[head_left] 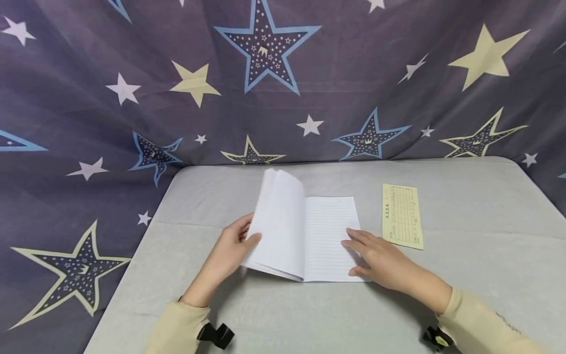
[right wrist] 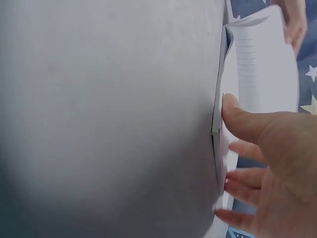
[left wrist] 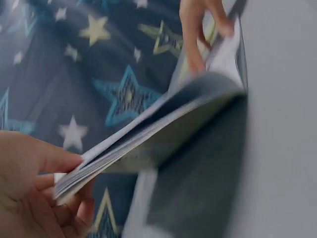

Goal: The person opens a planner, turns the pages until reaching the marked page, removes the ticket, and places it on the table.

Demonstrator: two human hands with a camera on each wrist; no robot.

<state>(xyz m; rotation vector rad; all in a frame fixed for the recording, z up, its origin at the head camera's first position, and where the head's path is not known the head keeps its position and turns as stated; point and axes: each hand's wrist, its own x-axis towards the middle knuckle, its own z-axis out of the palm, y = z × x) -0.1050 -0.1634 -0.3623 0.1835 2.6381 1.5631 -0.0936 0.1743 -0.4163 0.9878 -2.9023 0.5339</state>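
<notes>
A lined notebook (head_left: 318, 236) lies open on the grey table (head_left: 464, 275). My left hand (head_left: 232, 248) grips the raised stack of left pages (head_left: 278, 221) at its outer edge, thumb on top and fingers beneath. In the left wrist view the left hand (left wrist: 34, 183) pinches the page stack (left wrist: 158, 129), which lifts off the table. My right hand (head_left: 376, 255) rests flat on the lined right page, fingers straight. In the right wrist view the right hand (right wrist: 267, 163) presses the notebook (right wrist: 257, 69) against the table.
A yellow printed slip (head_left: 402, 215) lies on the table just right of the notebook. A dark star-patterned cloth (head_left: 132, 98) hangs behind and to the left of the table. Black wrist-camera mounts (head_left: 215, 335) sit at both sleeves.
</notes>
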